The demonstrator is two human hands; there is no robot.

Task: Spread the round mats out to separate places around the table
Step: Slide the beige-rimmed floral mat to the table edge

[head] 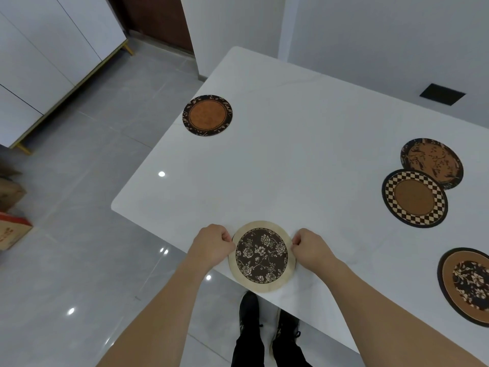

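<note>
Overhang is the main risk — the floral mat [261,255] lies between the hands at the near edge of the table [304,144], and its rim passes slightly over that edge. The left hand [211,245] and right hand [311,249] pinch its opposite sides with curled fingers. If they let go now, it may tip to the floor. Far to the right of the right hand, the checkered mat [414,198] covers part of the branch-pattern mat [434,157] — these two are not yet separated.

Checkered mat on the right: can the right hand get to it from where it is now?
Probably yes. The right hand is pinching the floral mat at the near edge, so it must let go first. Bare table lies between it and the checkered mat, which lies partly over another mat.
</note>
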